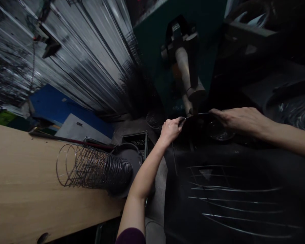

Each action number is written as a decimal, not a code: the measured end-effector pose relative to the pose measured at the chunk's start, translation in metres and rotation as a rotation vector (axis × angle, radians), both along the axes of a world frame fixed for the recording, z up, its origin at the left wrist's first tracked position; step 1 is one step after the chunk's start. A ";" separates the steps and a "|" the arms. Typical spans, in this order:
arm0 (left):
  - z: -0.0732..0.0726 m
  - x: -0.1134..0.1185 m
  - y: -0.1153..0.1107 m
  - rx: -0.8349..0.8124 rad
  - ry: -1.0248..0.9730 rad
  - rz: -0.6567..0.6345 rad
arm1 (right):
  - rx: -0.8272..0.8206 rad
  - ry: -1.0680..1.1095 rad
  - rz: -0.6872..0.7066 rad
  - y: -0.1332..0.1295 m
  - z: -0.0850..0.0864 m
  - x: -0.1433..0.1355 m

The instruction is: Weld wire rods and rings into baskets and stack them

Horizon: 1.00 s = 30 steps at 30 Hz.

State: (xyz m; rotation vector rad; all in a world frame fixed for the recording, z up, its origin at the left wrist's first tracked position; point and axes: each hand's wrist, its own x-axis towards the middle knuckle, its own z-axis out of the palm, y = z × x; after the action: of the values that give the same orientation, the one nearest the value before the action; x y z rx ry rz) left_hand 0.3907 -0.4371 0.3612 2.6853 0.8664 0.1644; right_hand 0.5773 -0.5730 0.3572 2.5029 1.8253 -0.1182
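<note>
Wire, thin, curved and metallic: spans both hands in a shallow arch, right of centre in the frame.
Left hand: thumb and fingers pinched narrow on the wire's left end, near the centre of the frame.
Right hand: fingers closed on the wire's right end; finger detail dim.
Machine with pale cylindrical metal arm and dark-green panel: upper centre; arm's lower end beside the arch, contact not discernible.
Loose pale metal wires: spread over a black surface, lower right.
Stack of grey wire rings: lying sideways in the frame, left of the left forearm, against a round dark base.
Light-brown wooden board: lower left.
Black perforated crate: just beyond the round base.
Blue panel: left, above the board.
</note>
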 end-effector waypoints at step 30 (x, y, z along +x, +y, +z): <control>-0.002 -0.003 -0.005 -0.083 -0.053 0.011 | -0.063 0.107 -0.104 -0.001 -0.007 0.011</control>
State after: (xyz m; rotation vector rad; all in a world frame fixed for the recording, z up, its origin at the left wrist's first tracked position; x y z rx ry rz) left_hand 0.3875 -0.4421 0.3591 2.5882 0.8528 0.1974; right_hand 0.5884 -0.5742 0.3503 2.5942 1.6979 -0.3144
